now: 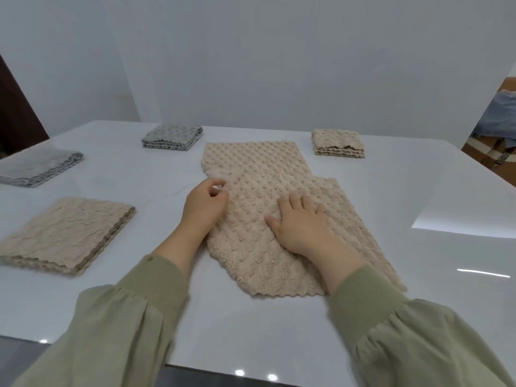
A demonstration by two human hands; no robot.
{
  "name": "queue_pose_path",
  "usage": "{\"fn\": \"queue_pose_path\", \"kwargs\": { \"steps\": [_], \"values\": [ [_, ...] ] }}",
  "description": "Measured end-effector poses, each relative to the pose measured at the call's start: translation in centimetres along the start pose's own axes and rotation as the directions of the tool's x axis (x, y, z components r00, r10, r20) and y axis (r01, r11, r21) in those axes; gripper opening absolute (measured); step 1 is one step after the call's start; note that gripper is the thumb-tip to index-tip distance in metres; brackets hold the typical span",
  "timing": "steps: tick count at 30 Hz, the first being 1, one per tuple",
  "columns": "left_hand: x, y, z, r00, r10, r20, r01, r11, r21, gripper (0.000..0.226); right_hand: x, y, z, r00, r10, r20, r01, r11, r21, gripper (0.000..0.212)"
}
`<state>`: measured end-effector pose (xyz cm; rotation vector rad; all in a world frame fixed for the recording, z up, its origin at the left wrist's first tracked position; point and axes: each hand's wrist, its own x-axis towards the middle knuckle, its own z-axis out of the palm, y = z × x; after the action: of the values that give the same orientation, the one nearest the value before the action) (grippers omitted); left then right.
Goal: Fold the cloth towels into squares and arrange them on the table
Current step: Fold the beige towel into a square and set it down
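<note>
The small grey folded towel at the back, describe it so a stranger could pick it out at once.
Start at the white table and look toward its far edge, left of the half-folded beige towel. The small grey folded towel sits there as a neat, thick square. The other grey towel lies at the table's left edge, flatter; every other towel is beige.

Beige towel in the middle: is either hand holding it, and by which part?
The left hand appears to pinch the beige towel at its left edge; the right hand only presses flat on top.
</note>
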<state>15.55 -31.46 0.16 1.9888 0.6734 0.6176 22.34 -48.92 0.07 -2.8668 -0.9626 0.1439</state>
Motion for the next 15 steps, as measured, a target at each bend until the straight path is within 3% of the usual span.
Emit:
{"fn": "queue_pose_path", "kwargs": {
  "steps": [2, 3, 5, 8, 13, 15],
  "values": [
    [0.0, 0.4, 0.1, 0.995, 0.05, 0.086, -0.025, 0.961, -0.275, 0.036, 0.0, 0.2, 0.2, 1.0, -0.005, -0.018, 0.006, 1.0, 0.013, 0.067],
    [-0.1, 0.5, 0.1, 0.986, 0.11, 0.127, -0.066, 0.947, -0.314, 0.04, 0.0, 0.2, 0.3, 0.999, -0.006, -0.033, 0.007, 1.0, 0.02, 0.067],
    [-0.3, 0.3, 0.5, 0.96, 0.215, 0.177, -0.18, 0.964, -0.194, 0.042, 0.0, 0.2, 0.3, 0.998, -0.007, -0.058, 0.009, 0.999, 0.031, 0.066],
    [-0.4, -0.4, 0.6, 0.959, 0.243, 0.144, -0.258, 0.962, 0.093, 0.045, 0.0, 0.2, 0.4, 0.998, -0.01, -0.066, 0.013, 0.999, 0.043, 0.065],
    [-0.4, -0.6, -1.2, 0.996, 0.047, -0.07, -0.034, 0.984, 0.175, 0.046, -0.2, 0.3, 0.3, 0.996, -0.018, -0.083, 0.023, 0.998, 0.064, 0.063],
    [-0.5, -0.5, -1.5, 0.998, -0.007, -0.062, 0.018, 0.984, 0.178, 0.047, -0.2, 0.4, 0.3, 0.997, -0.012, -0.081, 0.018, 0.997, 0.075, 0.062]
  ]
}}
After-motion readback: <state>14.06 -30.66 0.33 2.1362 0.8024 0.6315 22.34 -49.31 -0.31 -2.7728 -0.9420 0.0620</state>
